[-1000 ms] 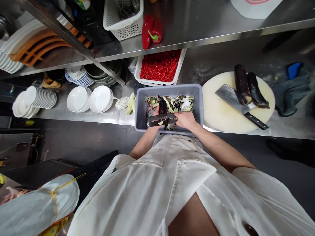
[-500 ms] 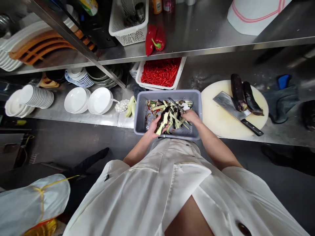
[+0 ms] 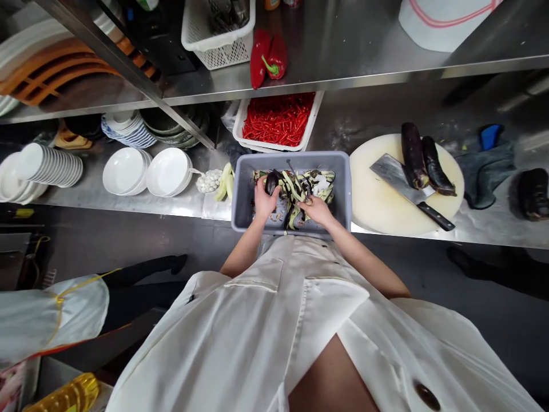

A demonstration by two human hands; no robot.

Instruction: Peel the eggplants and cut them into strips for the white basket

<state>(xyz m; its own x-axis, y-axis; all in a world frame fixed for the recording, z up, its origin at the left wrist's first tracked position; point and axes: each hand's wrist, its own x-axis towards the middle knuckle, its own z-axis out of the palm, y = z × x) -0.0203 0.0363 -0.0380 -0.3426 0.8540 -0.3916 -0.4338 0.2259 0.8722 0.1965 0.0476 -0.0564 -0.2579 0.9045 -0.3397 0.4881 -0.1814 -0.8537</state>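
Note:
My left hand (image 3: 265,199) is wrapped round a dark purple eggplant (image 3: 271,183) over the left half of a grey plastic tub (image 3: 345,189). Its dark end points up between thumb and fingers. My right hand (image 3: 316,209) is closed just to the right, low in the tub. At its fingertips is something small and partly hidden, whose kind I cannot make out. Around both hands lie dark and pale eggplant peels (image 3: 294,217), with a white scrap (image 3: 321,184) among them at the right.
Right of the tub, a round cutting board (image 3: 373,212) bears a cleaver (image 3: 397,178) and two whole eggplants (image 3: 412,154). Behind stands a basket of red chilies (image 3: 278,120). Peeled garlic (image 3: 209,181), pale peeled pieces (image 3: 225,183) and white bowls (image 3: 169,171) are left. Red peppers (image 3: 268,56) sit on the shelf.
The eggplant has been turned in my left hand: its pale peeled side faced up before, now its dark end does. My right hand has moved left, closer to the left.

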